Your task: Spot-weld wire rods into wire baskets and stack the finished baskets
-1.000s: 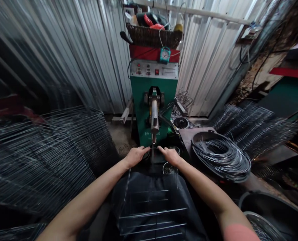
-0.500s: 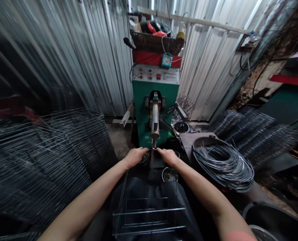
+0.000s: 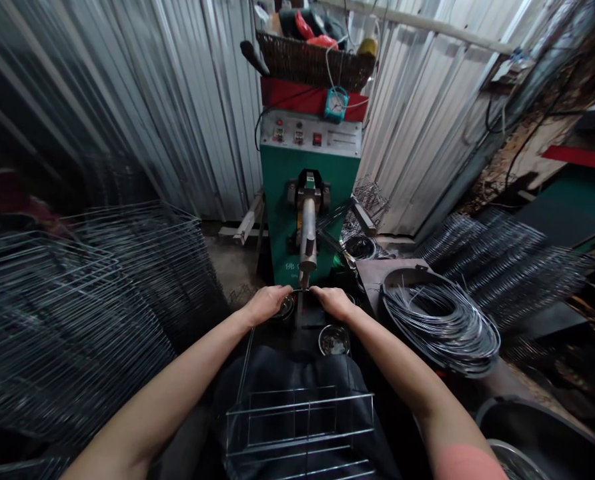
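My left hand (image 3: 266, 303) and my right hand (image 3: 333, 301) are both closed on the far edge of a wire rack (image 3: 297, 417) that lies across my lap. They press that edge under the metal electrode (image 3: 307, 243) of a green spot-welding machine (image 3: 310, 180). The two hands sit a short way apart, one on each side of the electrode tip. A small metal bowl (image 3: 334, 341) stands just below my right hand.
Stacks of finished wire racks (image 3: 92, 300) fill the left side. A coil of wire rings (image 3: 440, 320) lies on a stand at the right, with more wire pieces (image 3: 507, 253) behind it. A dark tub (image 3: 537, 420) is at the lower right. Corrugated metal walls stand behind.
The hands stay at the electrode tip and have drawn a little closer together. The rack on my lap has shifted slightly, and my view has tilted.
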A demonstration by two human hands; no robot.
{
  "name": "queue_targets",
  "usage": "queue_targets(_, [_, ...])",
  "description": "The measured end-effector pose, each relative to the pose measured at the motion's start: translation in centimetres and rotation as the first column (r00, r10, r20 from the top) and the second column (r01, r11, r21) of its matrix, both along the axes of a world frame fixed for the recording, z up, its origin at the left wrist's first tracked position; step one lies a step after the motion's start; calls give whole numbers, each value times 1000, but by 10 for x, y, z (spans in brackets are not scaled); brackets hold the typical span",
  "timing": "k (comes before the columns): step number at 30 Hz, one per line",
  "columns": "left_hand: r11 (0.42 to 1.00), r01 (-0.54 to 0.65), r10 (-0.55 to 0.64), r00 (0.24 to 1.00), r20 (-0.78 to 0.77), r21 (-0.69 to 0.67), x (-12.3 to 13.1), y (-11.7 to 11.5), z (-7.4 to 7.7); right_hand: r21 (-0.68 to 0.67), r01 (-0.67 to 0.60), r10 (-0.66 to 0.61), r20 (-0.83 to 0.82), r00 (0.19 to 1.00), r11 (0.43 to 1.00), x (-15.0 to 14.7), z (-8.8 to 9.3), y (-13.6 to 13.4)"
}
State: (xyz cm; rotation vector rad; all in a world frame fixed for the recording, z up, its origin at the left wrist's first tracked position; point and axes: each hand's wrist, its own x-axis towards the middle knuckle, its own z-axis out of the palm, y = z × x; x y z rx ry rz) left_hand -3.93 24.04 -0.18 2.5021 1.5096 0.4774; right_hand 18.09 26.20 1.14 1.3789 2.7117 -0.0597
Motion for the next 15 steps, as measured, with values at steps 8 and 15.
queue_targets(8, [999,0,3,998,56,-49,7,-1,5,-21,39,-40,-15,999,999,3,1,-1])
queue_targets(15, [821,154,277,734,620,-549,-3,1,-1,-44,38,-41,-72,997,998,4,1,-1])
